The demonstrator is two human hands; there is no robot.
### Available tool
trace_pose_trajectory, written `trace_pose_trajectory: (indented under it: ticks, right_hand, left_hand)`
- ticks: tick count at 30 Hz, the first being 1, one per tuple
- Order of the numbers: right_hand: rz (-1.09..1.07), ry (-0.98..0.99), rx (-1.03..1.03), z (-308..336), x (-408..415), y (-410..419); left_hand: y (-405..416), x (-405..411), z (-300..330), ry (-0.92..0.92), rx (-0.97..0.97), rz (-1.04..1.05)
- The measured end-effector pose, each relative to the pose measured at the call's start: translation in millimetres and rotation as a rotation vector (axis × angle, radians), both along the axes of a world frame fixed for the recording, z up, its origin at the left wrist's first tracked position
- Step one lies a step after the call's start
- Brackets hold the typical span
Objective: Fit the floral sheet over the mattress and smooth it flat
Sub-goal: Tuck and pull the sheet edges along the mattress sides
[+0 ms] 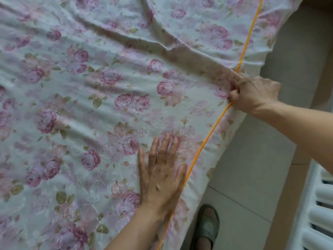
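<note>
Floral sheet (pixel 90 105): left hand (pixel 160 170) flat, right hand (pixel 255 94) gripping edge.

1. The floral sheet (pixel 108 87), pale with pink roses, covers the mattress top and lies in long creases across its far part.
2. An orange piping (pixel 212 130) runs along the sheet's right edge.
3. The left hand (pixel 160 170) lies flat, fingers spread, just beside the piping.
4. The right hand (pixel 254 94) pinches sheet and piping at the edge.
5. A slippered foot (pixel 205 226) stands on the tiled floor (pixel 252 168), near a white radiator (pixel 317 210).
</note>
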State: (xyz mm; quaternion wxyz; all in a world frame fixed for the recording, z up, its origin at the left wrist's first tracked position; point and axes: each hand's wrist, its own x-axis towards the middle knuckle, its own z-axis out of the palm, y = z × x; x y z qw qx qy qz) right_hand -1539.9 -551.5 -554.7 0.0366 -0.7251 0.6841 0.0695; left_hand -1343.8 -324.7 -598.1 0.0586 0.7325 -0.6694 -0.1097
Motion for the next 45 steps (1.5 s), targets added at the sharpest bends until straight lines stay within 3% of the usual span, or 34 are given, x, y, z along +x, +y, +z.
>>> trace_pose_trajectory:
  ticks: [3,11,15,17,21,26,28,32,40,45]
  right_hand:
    - [-0.046,-0.007,0.037,-7,-6,-6]
    - [0.074,-0.101,0.141,-12,-19,-13]
    - [-0.156,-0.234,0.024,-6,-49,-39]
    - [-0.267,-0.250,0.114,-8,-61,-56]
    - [-0.246,-0.503,0.229,-21,-55,-78]
    - [-0.253,-0.201,0.017,-22,-89,-81]
    - [-0.269,-0.142,0.050,-28,-93,-85]
    - [-0.233,-0.143,0.179,-29,-87,-93]
    - [-0.132,-0.053,0.204,-18,-89,-93]
    - [-0.221,-0.145,-0.011,-6,-92,-125]
  left_hand:
    - [-31,-6,-1,0.031,-0.039,0.006]
    - [-171,-49,-6,0.009,0.084,-0.140]
    - [-190,-55,-12,0.000,0.054,-0.114]
    - [-186,-55,-12,-0.004,0.015,-0.108]
    - [-187,-54,-11,0.005,-0.010,-0.100]
    - [-185,-55,-11,0.008,-0.021,-0.097]
    - [-187,-54,-11,-0.006,-0.006,-0.093]
    - [-187,-55,-8,-0.049,0.030,-0.113]
    - [-186,-59,-11,-0.072,0.008,-0.180]
    - [-222,-78,-7,-0.001,0.002,-0.284]
